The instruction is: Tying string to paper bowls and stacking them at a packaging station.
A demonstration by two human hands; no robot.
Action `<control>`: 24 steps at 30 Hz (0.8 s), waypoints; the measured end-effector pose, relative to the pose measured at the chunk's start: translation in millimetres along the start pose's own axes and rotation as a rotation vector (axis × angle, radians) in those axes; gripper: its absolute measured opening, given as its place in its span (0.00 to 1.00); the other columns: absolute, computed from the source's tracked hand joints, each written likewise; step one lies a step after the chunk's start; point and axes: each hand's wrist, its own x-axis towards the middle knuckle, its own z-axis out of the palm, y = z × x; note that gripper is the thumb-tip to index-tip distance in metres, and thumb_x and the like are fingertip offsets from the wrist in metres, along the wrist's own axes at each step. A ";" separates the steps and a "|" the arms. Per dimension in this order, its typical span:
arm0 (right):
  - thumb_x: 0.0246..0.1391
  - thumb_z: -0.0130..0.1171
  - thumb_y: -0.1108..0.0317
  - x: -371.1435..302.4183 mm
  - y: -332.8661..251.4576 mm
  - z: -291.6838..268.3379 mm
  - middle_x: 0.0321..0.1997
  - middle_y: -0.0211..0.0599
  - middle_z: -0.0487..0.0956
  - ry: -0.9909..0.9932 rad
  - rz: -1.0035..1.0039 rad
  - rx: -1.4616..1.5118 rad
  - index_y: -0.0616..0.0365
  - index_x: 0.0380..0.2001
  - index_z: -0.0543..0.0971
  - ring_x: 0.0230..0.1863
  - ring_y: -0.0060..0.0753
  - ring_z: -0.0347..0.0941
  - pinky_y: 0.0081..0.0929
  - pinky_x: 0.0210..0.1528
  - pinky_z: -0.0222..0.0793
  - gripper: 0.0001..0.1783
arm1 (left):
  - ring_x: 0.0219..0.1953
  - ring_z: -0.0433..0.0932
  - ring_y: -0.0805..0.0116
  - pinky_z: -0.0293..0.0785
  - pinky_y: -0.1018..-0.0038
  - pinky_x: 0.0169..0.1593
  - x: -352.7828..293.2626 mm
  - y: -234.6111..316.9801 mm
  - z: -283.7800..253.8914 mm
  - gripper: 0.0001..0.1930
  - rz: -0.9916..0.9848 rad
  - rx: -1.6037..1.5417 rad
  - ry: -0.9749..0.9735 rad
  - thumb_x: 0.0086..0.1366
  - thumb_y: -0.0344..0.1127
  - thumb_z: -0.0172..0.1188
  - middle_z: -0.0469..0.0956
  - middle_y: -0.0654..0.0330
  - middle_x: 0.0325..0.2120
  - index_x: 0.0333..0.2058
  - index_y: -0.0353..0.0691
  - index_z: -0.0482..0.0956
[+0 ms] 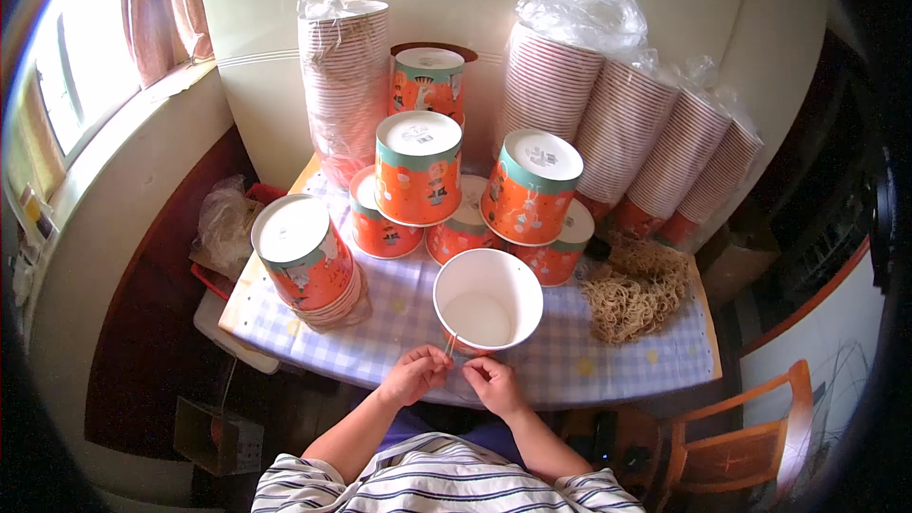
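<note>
An open white-lined paper bucket (488,294) with an orange outside stands at the table's near edge, its mouth tilted toward me. At its near side my left hand (420,373) is closed, pinching a thin tan cord (452,344) that runs up against the bucket's rim. Just right of it, my right hand (496,386) has thumb and fingers pressed together below the bucket. Whatever is between those fingertips is too small to make out. A tangled heap of similar tan cords (638,293) lies on the table to the right.
Upside-down orange and green buckets (418,171) are piled behind the open one. Another stack of buckets (304,256) stands at left. Tall plastic-wrapped stacks of buckets (551,81) line the back. A checked cloth (408,309) covers the table; a wooden chair (731,451) stands at lower right.
</note>
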 end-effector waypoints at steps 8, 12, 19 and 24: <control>0.45 0.59 0.72 -0.5 -2.3 11.8 0.26 0.41 0.77 0.115 -0.222 -0.167 0.60 0.28 0.77 0.28 0.38 0.75 0.29 0.31 0.70 0.05 | 0.29 0.71 0.72 0.67 0.79 0.34 1.6 -6.1 -7.7 0.04 -0.022 0.050 0.047 0.61 0.27 0.50 0.76 0.58 0.32 0.33 0.36 0.74; 0.43 0.59 0.74 -0.2 -7.8 11.9 0.25 0.39 0.77 0.125 -0.315 -0.251 0.60 0.27 0.77 0.27 0.39 0.75 0.30 0.29 0.69 0.04 | 0.27 0.69 0.75 0.66 0.80 0.33 2.0 -5.0 -4.0 0.04 -0.018 0.065 0.054 0.61 0.27 0.50 0.76 0.61 0.30 0.33 0.36 0.73; 0.42 0.58 0.74 -0.4 -6.1 13.5 0.26 0.40 0.76 0.105 -0.337 -0.254 0.60 0.26 0.76 0.29 0.43 0.74 0.33 0.31 0.69 0.04 | 0.28 0.69 0.75 0.66 0.80 0.34 2.3 -2.1 0.3 0.04 -0.022 0.048 0.035 0.61 0.27 0.50 0.76 0.61 0.30 0.33 0.36 0.73; 0.42 0.58 0.74 -1.0 -4.1 14.0 0.26 0.40 0.75 0.103 -0.340 -0.249 0.59 0.27 0.76 0.30 0.44 0.74 0.35 0.31 0.69 0.05 | 0.28 0.69 0.75 0.66 0.80 0.34 2.8 -3.2 -1.9 0.04 -0.025 0.042 0.037 0.61 0.27 0.50 0.76 0.61 0.30 0.33 0.36 0.73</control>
